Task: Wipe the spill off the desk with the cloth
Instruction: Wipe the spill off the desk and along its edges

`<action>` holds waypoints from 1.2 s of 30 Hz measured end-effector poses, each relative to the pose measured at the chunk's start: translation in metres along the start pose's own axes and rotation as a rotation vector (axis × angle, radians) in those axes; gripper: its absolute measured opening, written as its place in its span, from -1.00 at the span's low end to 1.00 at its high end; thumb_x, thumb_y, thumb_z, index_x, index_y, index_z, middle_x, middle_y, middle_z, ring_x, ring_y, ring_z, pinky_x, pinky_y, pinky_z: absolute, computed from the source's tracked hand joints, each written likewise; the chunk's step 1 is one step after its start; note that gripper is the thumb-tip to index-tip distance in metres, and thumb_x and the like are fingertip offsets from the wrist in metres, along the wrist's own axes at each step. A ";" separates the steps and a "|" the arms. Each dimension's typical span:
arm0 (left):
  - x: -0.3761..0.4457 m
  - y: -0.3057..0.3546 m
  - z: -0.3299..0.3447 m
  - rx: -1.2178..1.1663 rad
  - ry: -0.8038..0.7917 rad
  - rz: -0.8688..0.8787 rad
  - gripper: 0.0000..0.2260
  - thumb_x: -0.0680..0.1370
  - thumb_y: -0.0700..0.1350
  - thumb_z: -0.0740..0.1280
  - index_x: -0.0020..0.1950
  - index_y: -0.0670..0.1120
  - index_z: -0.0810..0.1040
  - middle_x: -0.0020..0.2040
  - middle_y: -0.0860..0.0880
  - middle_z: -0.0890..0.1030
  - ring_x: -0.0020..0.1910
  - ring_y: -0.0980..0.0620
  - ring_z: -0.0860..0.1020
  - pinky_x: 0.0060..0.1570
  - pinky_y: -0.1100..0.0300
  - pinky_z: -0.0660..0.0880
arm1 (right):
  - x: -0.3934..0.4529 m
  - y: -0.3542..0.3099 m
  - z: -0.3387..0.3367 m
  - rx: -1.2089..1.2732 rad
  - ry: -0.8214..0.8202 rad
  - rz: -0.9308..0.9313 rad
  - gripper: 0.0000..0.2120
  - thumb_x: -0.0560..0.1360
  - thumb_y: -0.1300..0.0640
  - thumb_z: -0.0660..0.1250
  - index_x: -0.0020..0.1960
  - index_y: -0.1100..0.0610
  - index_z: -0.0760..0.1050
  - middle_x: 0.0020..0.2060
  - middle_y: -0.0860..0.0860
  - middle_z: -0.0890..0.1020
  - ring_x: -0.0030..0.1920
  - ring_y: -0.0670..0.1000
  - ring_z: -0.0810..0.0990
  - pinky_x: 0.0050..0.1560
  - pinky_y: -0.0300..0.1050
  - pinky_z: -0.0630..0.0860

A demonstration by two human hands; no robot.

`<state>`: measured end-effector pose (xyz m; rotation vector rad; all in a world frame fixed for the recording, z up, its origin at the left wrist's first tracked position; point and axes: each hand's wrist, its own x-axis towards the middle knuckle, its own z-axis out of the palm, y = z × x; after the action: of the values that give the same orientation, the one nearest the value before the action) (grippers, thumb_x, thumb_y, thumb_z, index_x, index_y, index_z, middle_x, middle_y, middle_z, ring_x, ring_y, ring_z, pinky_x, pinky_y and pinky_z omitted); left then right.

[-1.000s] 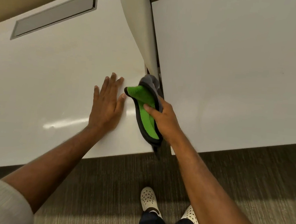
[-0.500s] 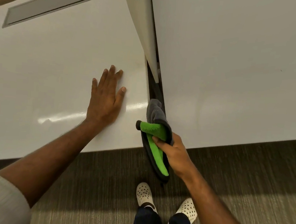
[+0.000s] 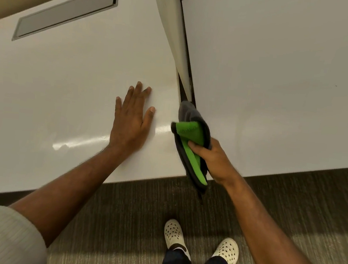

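My right hand grips a folded cloth, green inside with a dark grey outer side. The cloth sits in the narrow gap between two white desks, against the right edge of the left desk, and its lower end hangs past the front edge. Flat on the left desk, fingers spread, lies my left hand, a short way left of the cloth. I cannot make out any spill on the glossy surface; only light reflections show.
A second white desk stands to the right. A cream divider panel rises along the gap. A grey cable hatch is set in the left desk's far side. Carpet and my white shoes lie below.
The cloth went down the gap toward the front edge, then came back up a little. My left hand stays flat on the desk.
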<state>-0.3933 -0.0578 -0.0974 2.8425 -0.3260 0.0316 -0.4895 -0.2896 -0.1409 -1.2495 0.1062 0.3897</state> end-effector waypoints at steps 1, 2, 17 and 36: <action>0.000 -0.001 0.001 0.002 0.002 0.002 -0.49 0.69 0.19 -0.04 0.64 0.14 0.03 0.68 0.08 -0.01 0.65 0.10 -0.08 0.60 -0.03 -0.20 | -0.013 0.009 -0.003 0.006 -0.015 0.016 -0.85 0.51 0.03 0.38 0.04 -0.02 0.68 -0.15 -0.09 0.75 -0.07 -0.08 0.72 -0.06 -0.27 0.60; 0.001 -0.001 0.001 0.003 0.003 0.003 -0.49 0.69 0.19 -0.04 0.64 0.14 0.03 0.68 0.08 -0.01 0.65 0.10 -0.09 0.59 -0.02 -0.21 | -0.025 0.015 -0.007 0.009 -0.035 0.031 -0.85 0.50 0.02 0.39 0.02 -0.05 0.70 -0.15 -0.08 0.74 -0.06 -0.07 0.71 -0.05 -0.25 0.61; -0.001 0.005 -0.002 0.038 -0.015 0.002 -0.47 0.68 0.18 -0.05 0.65 0.08 0.04 0.68 0.04 -0.02 0.65 0.06 -0.09 0.60 -0.09 -0.19 | 0.067 -0.040 -0.001 -0.089 0.070 -0.092 -0.87 0.61 0.08 0.36 0.13 0.05 0.60 -0.07 0.01 0.72 -0.02 0.03 0.71 0.11 -0.01 0.62; -0.004 0.003 -0.005 0.040 -0.060 0.038 -0.38 0.66 0.28 -0.09 0.67 0.04 -0.06 0.68 0.01 -0.14 0.65 0.01 -0.18 0.59 -0.15 -0.25 | -0.052 0.005 0.006 0.043 0.120 -0.053 -0.83 0.48 0.12 0.38 -0.02 -0.03 0.73 -0.19 -0.02 0.73 -0.13 -0.03 0.71 -0.09 -0.20 0.63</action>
<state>-0.3979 -0.0583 -0.0917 2.8807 -0.3969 -0.0404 -0.5404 -0.2944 -0.1285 -1.2301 0.1827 0.2655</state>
